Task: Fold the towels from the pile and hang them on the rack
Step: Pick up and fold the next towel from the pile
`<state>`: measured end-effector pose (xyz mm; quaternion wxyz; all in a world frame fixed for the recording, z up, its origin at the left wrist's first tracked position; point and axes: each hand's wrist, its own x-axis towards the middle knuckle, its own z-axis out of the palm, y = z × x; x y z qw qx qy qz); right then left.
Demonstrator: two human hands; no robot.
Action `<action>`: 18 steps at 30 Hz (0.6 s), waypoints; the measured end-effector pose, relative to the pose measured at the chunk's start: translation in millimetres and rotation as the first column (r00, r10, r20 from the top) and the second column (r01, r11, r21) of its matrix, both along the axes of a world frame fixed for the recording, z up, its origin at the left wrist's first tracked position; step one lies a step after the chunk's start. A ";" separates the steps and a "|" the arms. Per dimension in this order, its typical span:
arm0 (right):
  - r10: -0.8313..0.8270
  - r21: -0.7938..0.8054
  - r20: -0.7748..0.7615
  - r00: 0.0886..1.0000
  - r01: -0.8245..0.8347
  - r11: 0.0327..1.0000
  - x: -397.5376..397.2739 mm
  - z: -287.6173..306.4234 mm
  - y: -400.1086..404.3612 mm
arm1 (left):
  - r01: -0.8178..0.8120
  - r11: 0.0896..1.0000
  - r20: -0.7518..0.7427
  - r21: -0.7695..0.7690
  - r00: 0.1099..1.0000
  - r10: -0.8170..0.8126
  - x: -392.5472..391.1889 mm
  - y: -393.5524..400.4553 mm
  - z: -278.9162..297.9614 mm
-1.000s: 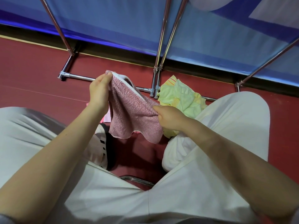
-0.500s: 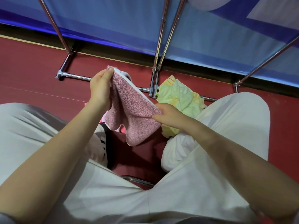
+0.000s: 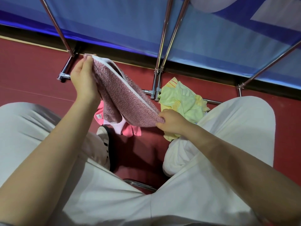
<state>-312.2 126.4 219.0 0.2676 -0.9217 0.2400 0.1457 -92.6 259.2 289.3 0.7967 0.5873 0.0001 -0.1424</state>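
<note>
I see the chrome rack (image 3: 160, 51) standing on the red floor (image 3: 32, 66). In front of it, a mauve towel (image 3: 130, 103) hangs doubled between 2 hands — left hand (image 3: 83, 79) pinching the upper corner, right hand (image 3: 171, 122) gripping the lower. The green-yellow pile (image 3: 182, 101) lies beside the right knee.

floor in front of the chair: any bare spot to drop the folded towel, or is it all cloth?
Bare red floor lies left of the rack foot, and more at far right past the knee. Crowded in the middle: pink cloths under the held mauve towel, green-yellow pile against the rack's centre posts.
</note>
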 end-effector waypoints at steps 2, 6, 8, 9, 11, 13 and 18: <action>-0.024 0.049 0.018 1.000 0.023 0.999 0.6 -0.7 0.6 | -0.014 1.000 -0.007 -0.005 1.000 0.014 4.1 0.3 -2.0; -0.092 0.044 0.035 0.995 0.090 0.995 0.9 0.6 -4.0 | 0.008 1.000 0.016 0.024 1.000 -0.008 7.7 -0.6 -6.7; -0.129 -0.036 0.037 0.991 0.131 0.991 -0.3 0.5 -8.2 | 0.021 0.999 0.030 0.039 0.999 -0.022 6.6 -0.8 -6.9; -0.157 -0.073 0.042 0.987 0.160 0.984 -0.9 0.2 -10.4 | 0.031 0.998 0.044 0.048 0.998 -0.033 5.2 -1.1 -6.8; -0.227 -0.118 0.065 0.972 0.234 0.965 -1.5 -0.3 -13.9 | 0.049 0.996 0.082 0.073 0.995 -0.055 1.8 -2.1 -6.0; -0.300 -0.139 0.094 0.949 0.311 0.940 -2.1 -1.3 -17.7 | 0.065 0.993 0.125 0.103 0.989 -0.078 -0.1 -3.5 -5.8; -0.442 -0.119 0.174 0.880 0.464 0.878 -7.9 -2.6 -27.3 | 0.121 0.982 0.223 0.146 0.963 -0.152 -2.9 -5.6 -3.5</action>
